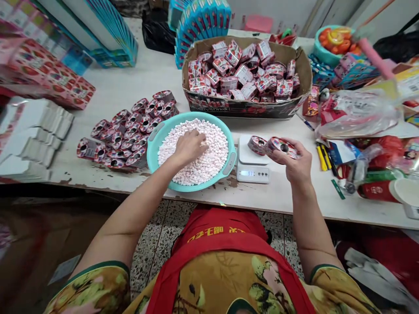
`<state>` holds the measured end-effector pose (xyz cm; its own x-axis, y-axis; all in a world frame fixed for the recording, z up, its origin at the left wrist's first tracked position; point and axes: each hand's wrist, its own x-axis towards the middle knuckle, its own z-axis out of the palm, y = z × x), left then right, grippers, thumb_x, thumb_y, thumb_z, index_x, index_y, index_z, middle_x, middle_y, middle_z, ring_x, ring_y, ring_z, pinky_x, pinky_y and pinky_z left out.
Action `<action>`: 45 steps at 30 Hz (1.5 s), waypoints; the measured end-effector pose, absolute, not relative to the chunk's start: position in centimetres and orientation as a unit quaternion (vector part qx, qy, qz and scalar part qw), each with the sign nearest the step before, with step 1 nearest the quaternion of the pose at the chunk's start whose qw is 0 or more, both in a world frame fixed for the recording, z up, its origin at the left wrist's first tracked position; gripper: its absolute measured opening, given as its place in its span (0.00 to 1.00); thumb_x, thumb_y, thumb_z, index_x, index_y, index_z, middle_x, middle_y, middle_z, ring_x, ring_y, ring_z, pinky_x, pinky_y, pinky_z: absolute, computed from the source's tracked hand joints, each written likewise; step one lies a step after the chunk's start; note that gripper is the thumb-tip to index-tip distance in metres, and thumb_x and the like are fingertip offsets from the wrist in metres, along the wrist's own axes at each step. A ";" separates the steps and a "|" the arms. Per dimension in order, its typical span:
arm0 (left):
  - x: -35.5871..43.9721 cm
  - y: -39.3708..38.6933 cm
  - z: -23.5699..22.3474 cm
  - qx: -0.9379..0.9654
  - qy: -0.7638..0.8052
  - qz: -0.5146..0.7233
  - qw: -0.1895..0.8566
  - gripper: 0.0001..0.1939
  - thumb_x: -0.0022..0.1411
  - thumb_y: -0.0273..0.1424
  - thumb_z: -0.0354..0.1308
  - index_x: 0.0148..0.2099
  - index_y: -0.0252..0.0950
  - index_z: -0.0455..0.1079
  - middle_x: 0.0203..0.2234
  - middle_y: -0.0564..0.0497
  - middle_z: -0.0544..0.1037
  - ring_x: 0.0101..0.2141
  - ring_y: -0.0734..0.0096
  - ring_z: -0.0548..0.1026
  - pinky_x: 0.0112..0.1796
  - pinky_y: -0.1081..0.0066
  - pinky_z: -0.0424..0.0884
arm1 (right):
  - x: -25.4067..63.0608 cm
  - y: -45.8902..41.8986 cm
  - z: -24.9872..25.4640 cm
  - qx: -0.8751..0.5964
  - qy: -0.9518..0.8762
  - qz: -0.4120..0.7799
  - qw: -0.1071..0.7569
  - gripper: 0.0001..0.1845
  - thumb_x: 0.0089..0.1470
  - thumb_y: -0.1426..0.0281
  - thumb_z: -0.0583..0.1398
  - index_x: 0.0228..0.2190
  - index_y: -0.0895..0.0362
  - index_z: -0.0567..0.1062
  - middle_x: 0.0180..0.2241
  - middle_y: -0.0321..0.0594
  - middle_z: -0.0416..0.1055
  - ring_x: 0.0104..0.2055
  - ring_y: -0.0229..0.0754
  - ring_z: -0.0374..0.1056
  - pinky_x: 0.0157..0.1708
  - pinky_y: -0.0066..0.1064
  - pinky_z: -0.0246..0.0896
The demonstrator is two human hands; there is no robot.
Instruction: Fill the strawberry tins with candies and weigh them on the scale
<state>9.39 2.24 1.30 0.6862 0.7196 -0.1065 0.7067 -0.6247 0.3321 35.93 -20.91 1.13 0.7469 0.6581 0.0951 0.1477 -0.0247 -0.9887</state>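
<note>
A turquoise basin (152,150) full of small white candies (209,168) stands at the table's front edge. My left hand (191,147) is in it, fingers curled down into the candies. My right hand (296,159) grips a small printed packet (282,147) with a round hole in its top, held over the right side of a white digital scale (253,173). Another such packet (257,145) is at the scale's plate, close against the held one. The display appears to read 97. What lies under my left fingers is hidden.
Several open packets (131,131) stand grouped left of the basin. Behind it, a cardboard box (242,107) holds many packets. White card stacks (36,131) and printed boxes (49,72) fill the left; plastic bags (360,115), yellow cutters (322,158) and a red cup (376,190) crowd the right.
</note>
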 end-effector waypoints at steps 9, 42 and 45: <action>26.2 -2.9 1.0 0.976 0.082 -0.002 0.202 0.26 0.62 0.30 0.64 0.62 0.41 0.69 0.61 0.42 0.73 0.59 0.52 0.70 0.54 0.59 0.68 | 38.9 -25.8 -2.4 -0.758 -0.200 0.252 0.568 0.35 0.32 0.58 0.77 0.44 0.57 0.82 0.40 0.44 0.81 0.38 0.46 0.75 0.38 0.38 0.73; 12.7 2.1 1.2 0.209 0.417 0.429 0.773 0.04 0.62 0.23 0.64 0.35 0.32 0.72 0.21 0.56 0.73 0.22 0.80 0.71 0.29 0.78 0.70 | 26.1 -6.2 2.5 -0.679 -0.499 0.308 0.442 0.35 0.29 0.54 0.75 0.37 0.53 0.69 0.33 0.34 0.72 0.37 0.44 0.68 0.40 0.37 0.66; 13.1 1.9 2.0 0.219 0.388 0.446 0.776 0.05 0.65 0.26 0.64 0.36 0.33 0.71 0.20 0.58 0.70 0.20 0.83 0.67 0.23 0.80 0.63 | 26.4 -7.0 2.1 -0.628 -0.478 0.390 0.475 0.33 0.29 0.52 0.76 0.35 0.55 0.72 0.32 0.35 0.73 0.36 0.44 0.69 0.40 0.37 0.67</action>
<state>13.05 1.87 1.96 0.3015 0.8625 -0.4065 -0.5222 0.5060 0.6865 26.45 -7.04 2.07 0.2402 0.9701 -0.0349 0.2293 -0.0916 -0.9690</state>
